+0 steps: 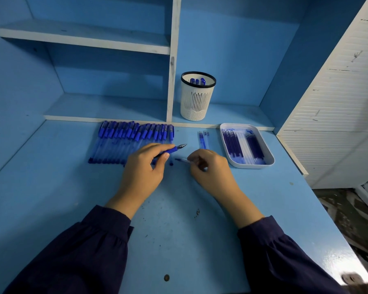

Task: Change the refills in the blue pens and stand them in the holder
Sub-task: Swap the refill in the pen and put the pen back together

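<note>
My left hand [143, 166] grips a blue pen [174, 148] with its metal tip pointing right and slightly up. Just to its right, my right hand [208, 168] pinches a thin refill [182, 160] whose blue end points left toward the pen. A row of several blue capped pens [132, 141] lies side by side behind my left hand. The white slotted holder [197, 98] stands on the low shelf with three blue pens in it. A white tray [248, 165] at the right holds several refills. A few loose refills [203, 140] lie between the row and the tray.
A blue desk [179, 219] with scuffs and a small brown spot carries everything. Blue shelving with white edges [172, 60] rises behind it. A white slatted panel [338, 102] stands along the right side, and the desk's right edge drops to a littered floor.
</note>
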### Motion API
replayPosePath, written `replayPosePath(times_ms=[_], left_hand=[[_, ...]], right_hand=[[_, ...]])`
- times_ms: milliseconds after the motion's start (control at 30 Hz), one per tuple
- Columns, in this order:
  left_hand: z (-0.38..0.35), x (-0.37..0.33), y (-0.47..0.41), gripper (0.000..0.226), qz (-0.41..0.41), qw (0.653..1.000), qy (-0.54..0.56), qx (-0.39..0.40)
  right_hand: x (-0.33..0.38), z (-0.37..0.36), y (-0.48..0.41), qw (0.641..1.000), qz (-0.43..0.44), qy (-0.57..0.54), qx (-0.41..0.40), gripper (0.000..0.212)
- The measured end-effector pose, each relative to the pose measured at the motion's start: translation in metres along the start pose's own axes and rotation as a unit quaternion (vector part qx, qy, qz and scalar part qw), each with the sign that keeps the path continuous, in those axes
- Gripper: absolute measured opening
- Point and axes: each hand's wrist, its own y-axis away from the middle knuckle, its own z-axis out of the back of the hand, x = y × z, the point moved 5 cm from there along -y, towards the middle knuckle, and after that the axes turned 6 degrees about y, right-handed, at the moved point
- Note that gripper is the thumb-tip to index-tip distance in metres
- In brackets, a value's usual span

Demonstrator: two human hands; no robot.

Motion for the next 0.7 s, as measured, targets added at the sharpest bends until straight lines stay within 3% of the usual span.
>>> replayPosePath(times_ms=[200,467,700], left_hand=[[-0.003,0.000,0.001,0.026,0.001,1.000,0.009,0.023],[-0.005,-0.004,0.002,0.026,-0.001,0.999,0.021,0.037],[-0.007,-0.006,0.002,0.027,-0.017,0.998,0.011,0.051]], right_hand=[[-0.006,0.018,-0.003,0.995,-0.044,-0.070,-0.060,0.020],[-0.007,0.025,-0.005,0.985,-0.038,-0.116,-0.122,0.031],[0.001,0.017,-0.004,0.989,-0.002,-0.133,-0.060,0.016]])
